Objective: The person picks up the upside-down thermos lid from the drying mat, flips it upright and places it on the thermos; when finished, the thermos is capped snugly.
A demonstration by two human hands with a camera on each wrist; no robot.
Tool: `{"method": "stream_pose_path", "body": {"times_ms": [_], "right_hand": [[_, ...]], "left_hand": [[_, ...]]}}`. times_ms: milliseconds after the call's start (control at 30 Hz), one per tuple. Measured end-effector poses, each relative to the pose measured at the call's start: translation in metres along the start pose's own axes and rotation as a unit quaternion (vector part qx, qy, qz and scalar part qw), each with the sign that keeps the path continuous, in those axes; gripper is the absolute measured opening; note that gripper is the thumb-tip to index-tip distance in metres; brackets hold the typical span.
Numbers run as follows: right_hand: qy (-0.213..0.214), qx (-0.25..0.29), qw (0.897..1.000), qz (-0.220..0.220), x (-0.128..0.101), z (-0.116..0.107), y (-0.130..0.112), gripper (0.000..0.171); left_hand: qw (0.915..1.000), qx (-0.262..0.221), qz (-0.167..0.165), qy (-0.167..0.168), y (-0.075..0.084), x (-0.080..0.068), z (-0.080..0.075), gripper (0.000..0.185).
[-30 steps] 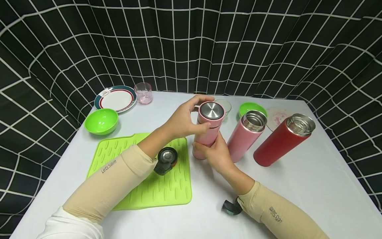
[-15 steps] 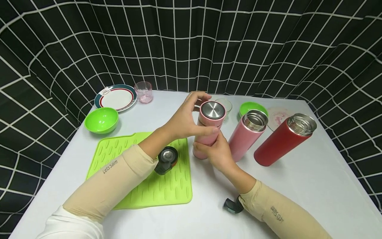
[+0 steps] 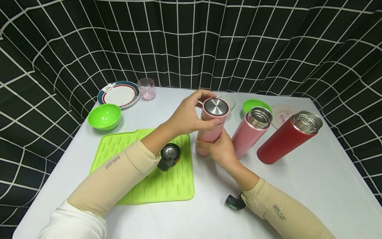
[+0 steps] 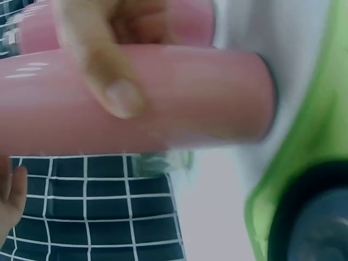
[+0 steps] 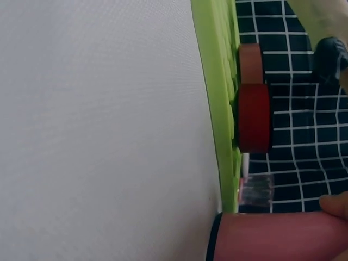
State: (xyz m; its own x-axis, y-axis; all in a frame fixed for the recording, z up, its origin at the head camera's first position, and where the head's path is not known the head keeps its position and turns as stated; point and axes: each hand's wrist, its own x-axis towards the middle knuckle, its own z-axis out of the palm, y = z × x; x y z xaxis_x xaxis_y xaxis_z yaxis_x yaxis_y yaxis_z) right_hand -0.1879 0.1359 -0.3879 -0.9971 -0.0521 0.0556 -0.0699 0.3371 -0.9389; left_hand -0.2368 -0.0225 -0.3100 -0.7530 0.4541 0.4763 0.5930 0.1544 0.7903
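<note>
A pink thermos bottle [image 3: 209, 135] with a brushed-steel lid top [image 3: 216, 107] stands upright on the white table. My left hand [image 3: 189, 116] holds it around the lid, thumb in front and fingers behind. Lower down, my right hand [image 3: 222, 151] grips the body; its thumb shows in the left wrist view across the bottle [image 4: 206, 98]. Just right of it stands a second pink bottle [image 3: 249, 137] with a bare steel mouth and no lid. A red bottle [image 3: 283, 142], also uncapped, stands further right. My right palm and some left fingers are hidden.
A black lid [image 3: 170, 154] lies on a green drying mat [image 3: 167, 186]. Another dark lid [image 3: 234, 202] is partly under my right sleeve. Behind are a green bowl [image 3: 104, 117], plate [image 3: 120, 94], pink glass [image 3: 146, 89], second green bowl [image 3: 256, 104] and clear dish [image 3: 231, 100].
My left thumb has slid to the right across the lid and then back a little. The right hand keeps its grip. The head view has tilted slightly, shifting everything.
</note>
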Motion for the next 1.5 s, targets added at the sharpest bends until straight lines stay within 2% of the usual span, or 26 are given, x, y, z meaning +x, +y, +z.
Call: {"method": "stream_pose_path", "body": {"times_ms": [67,133,333,433,600,700,767,933,1033,1100,1200,1333,1400,1467,1500], "right_hand": [[0.002,0.001,1.000,0.001,-0.0001,-0.0018,-0.0005,0.069],[0.002,0.002,1.000,0.003,-0.0008,-0.0028,-0.0006,0.069],[-0.005,0.011,1.000,-0.007,-0.0006,-0.0021,0.0006,0.068],[-0.004,0.013,1.000,-0.011,0.0000,-0.0011,0.0010,0.069],[-0.002,0.002,1.000,-0.028,0.0003,0.0009,0.0032,0.067],[0.002,0.001,0.999,-0.034,0.0006,0.0025,0.0038,0.067],[0.000,-0.001,1.000,-0.032,0.0006,0.0028,0.0032,0.065],[0.000,0.001,1.000,-0.029,-0.0004,0.0033,0.0013,0.065],[0.000,0.015,0.999,-0.029,-0.0016,0.0048,0.0010,0.067],[-0.006,0.022,0.999,-0.029,-0.0023,0.0058,0.0008,0.063],[-0.008,0.030,0.999,-0.029,-0.0031,0.0066,0.0006,0.061],[0.005,0.031,0.999,-0.038,-0.0025,0.0056,-0.0003,0.065],[0.006,0.033,0.999,-0.041,-0.0023,0.0060,0.0003,0.064],[0.002,0.030,0.999,-0.044,-0.0022,0.0059,0.0007,0.063],[0.001,0.031,0.998,-0.045,-0.0020,0.0058,0.0013,0.062]], "left_hand": [[0.9996,-0.013,0.014,-0.019,-0.0004,0.0028,-0.0014,0.067],[0.9992,-0.018,0.014,-0.032,0.0001,0.0031,-0.0017,0.073],[0.9995,-0.012,-0.022,-0.020,0.0020,0.0030,0.0016,0.071],[0.9992,-0.022,-0.009,-0.034,0.0014,0.0033,0.0000,0.073],[0.9991,-0.029,-0.024,-0.020,0.0007,0.0016,0.0022,0.073],[0.9981,-0.051,-0.024,-0.023,0.0008,0.0009,0.0022,0.068],[0.9976,-0.057,-0.024,-0.029,0.0014,0.0005,0.0022,0.073],[0.9996,-0.022,-0.016,-0.012,0.0010,0.0022,0.0022,0.071],[0.9994,-0.019,0.002,-0.027,-0.0009,0.0013,-0.0006,0.069],[0.9993,-0.012,-0.001,-0.035,-0.0025,-0.0001,-0.0009,0.076],[0.9995,0.004,-0.010,-0.029,-0.0038,-0.0002,0.0006,0.077],[0.9982,-0.027,-0.017,-0.050,-0.0015,0.0029,-0.0015,0.067],[0.9966,-0.042,-0.021,-0.068,-0.0005,0.0030,-0.0031,0.073],[0.9972,-0.035,-0.022,-0.062,0.0003,0.0025,-0.0031,0.078],[0.9984,-0.023,-0.018,-0.049,0.0004,0.0022,-0.0028,0.078]]}}
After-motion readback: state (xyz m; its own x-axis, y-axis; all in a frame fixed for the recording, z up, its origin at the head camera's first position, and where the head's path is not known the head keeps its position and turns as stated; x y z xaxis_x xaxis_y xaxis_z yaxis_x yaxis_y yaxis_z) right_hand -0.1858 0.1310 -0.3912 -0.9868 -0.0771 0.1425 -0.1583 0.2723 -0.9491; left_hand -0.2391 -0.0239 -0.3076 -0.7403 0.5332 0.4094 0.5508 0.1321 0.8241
